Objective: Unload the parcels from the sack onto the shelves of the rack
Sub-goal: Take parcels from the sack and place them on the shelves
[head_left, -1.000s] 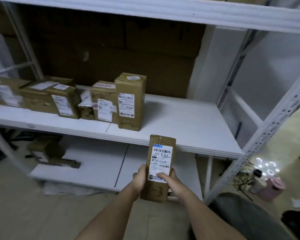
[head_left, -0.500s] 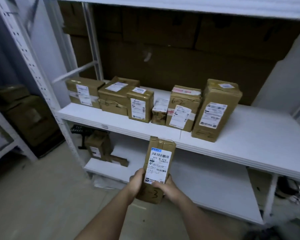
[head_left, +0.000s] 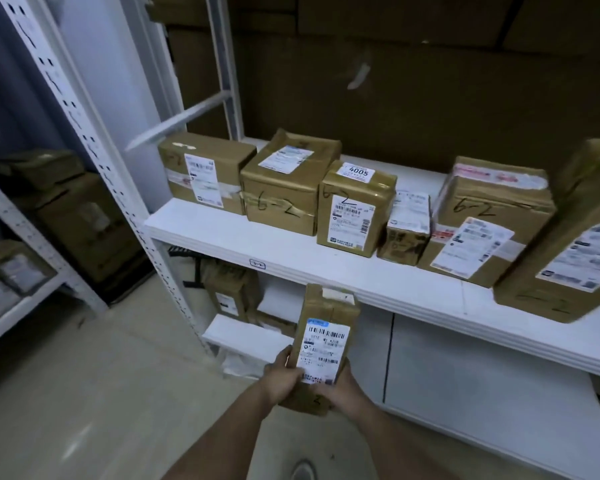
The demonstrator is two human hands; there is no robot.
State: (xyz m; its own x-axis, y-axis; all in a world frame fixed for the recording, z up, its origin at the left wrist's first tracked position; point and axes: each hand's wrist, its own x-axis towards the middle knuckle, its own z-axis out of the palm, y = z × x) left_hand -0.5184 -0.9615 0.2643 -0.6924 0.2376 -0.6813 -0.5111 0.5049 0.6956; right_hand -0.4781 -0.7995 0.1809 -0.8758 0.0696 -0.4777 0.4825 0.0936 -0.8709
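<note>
**Parcel held upright before the rack's middle shelf**

White steel rack (head_left: 84, 147) with perforated uprights, brown cardboard sheeting behind it, pale floor (head_left: 84, 393) below. Middle shelf (head_left: 291, 251) carries a row of six brown taped parcels; three or more bear a handwritten "6-2", and one label (head_left: 356, 172) reads "4005". Small tag on the shelf's front edge (head_left: 258, 263). Lower shelf (head_left: 465, 393) holds a dim box (head_left: 234, 289) at its left end. Second rack at far left, blurred, with more boxes.

Held parcel (head_left: 326, 341): long, narrow box, long axis near vertical, top end tipped slightly away toward the shelf edge. It sits in the air just below and in front of the middle shelf, touching neither shelf. Brown paper wrap under glossy tape, top flap creased. White barcode label faces the camera; print too blurred to read. A handwritten mark on the lower end, partly covered.

Left hand (head_left: 283, 377) grips the lower left side, fingers curled round the edge. Right hand (head_left: 343, 388) grips the lower right corner, thumb lying across the label's bottom edge. Both forearms bare, reaching up from the bottom of the view.
</note>
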